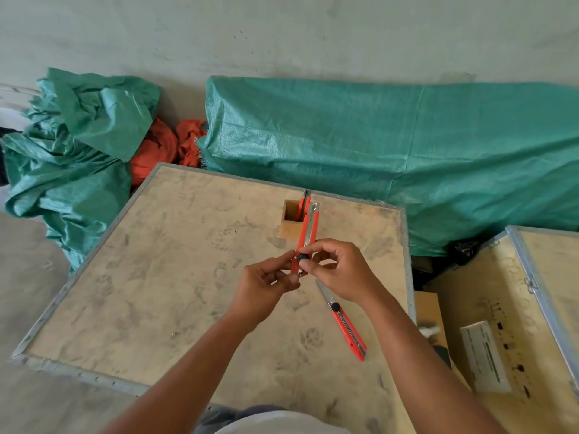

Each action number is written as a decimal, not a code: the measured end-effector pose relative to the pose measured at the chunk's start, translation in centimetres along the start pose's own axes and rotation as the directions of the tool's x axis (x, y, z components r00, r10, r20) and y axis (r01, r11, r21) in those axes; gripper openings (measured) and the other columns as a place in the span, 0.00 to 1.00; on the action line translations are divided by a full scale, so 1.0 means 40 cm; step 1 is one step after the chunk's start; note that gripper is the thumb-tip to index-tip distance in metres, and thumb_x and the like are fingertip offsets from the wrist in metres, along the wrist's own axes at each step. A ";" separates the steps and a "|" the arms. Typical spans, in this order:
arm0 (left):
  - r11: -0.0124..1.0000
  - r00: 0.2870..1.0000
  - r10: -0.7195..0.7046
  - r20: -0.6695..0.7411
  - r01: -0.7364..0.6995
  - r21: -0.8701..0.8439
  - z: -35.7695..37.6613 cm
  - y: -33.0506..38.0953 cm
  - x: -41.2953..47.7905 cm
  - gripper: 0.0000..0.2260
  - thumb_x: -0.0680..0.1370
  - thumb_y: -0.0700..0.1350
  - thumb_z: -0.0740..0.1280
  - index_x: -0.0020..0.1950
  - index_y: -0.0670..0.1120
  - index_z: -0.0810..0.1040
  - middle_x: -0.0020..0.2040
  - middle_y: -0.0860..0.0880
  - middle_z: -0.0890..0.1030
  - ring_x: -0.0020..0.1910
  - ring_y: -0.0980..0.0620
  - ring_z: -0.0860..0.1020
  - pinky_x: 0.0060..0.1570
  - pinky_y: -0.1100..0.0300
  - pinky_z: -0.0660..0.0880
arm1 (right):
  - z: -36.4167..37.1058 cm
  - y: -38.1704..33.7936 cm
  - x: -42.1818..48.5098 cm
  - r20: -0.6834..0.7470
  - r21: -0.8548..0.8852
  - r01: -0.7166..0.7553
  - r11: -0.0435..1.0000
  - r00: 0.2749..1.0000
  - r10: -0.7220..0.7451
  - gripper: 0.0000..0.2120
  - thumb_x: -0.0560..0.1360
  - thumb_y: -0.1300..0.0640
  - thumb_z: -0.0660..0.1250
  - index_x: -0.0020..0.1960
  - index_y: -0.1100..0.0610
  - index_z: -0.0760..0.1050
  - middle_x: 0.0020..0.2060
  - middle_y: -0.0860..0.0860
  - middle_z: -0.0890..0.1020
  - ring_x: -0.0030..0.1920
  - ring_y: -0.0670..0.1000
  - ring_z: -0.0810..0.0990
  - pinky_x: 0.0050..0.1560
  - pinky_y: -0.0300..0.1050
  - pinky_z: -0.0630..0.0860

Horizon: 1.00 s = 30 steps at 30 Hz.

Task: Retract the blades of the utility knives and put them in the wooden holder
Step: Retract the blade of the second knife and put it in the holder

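Both hands hold one red utility knife (308, 233) above the plywood crate top, its length pointing away from me toward the wooden holder (289, 219). My left hand (266, 285) pinches its near end. My right hand (340, 270) has thumb and fingers on the black knob. A second red knife (305, 202) stands in the holder. A third red knife (346, 327) lies on the crate under my right wrist, with its silver blade extended toward the hands.
The crate top (188, 277) has metal edging and dusty marks. A second crate (517, 324) with a white label stands to the right, across a gap. Green tarpaulins (376, 145) and orange cloth (169, 145) lie behind, against the wall.
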<state>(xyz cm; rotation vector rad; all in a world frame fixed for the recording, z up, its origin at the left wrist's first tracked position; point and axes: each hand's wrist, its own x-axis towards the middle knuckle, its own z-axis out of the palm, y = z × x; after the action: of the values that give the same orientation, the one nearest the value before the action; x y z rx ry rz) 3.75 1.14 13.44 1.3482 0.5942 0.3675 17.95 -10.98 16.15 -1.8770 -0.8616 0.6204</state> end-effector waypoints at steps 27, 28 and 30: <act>0.800 0.996 -0.039 -0.078 0.078 0.595 -0.058 -0.066 0.507 0.32 0.73 0.43 0.76 0.75 0.52 0.68 0.69 0.48 0.78 0.67 0.46 0.76 0.64 0.52 0.73 | 0.003 0.150 0.510 -0.284 -0.179 -0.073 0.981 0.959 0.020 0.13 0.73 0.65 0.75 0.55 0.53 0.86 0.50 0.52 0.88 0.42 0.48 0.85 0.50 0.43 0.83; 0.763 0.992 -0.087 -0.094 0.127 0.634 -0.060 -0.076 0.521 0.35 0.74 0.46 0.75 0.78 0.51 0.63 0.72 0.47 0.74 0.70 0.45 0.73 0.65 0.52 0.72 | 0.013 0.165 0.518 -0.284 -0.193 -0.082 0.978 0.959 0.024 0.13 0.73 0.65 0.75 0.56 0.53 0.86 0.51 0.52 0.88 0.41 0.49 0.85 0.49 0.41 0.82; 0.706 0.978 -0.185 -0.100 0.203 0.678 -0.060 -0.095 0.541 0.38 0.75 0.48 0.73 0.80 0.50 0.57 0.74 0.45 0.72 0.71 0.43 0.72 0.64 0.51 0.73 | 0.032 0.198 0.528 -0.289 -0.221 -0.090 0.971 0.957 0.023 0.14 0.74 0.64 0.75 0.56 0.53 0.86 0.52 0.52 0.88 0.43 0.50 0.85 0.51 0.44 0.82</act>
<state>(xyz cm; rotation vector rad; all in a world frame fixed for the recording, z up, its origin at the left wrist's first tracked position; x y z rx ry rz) 19.28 14.64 5.42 1.9742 0.9435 -0.0351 32.59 3.79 7.28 -2.1452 -0.7160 0.2796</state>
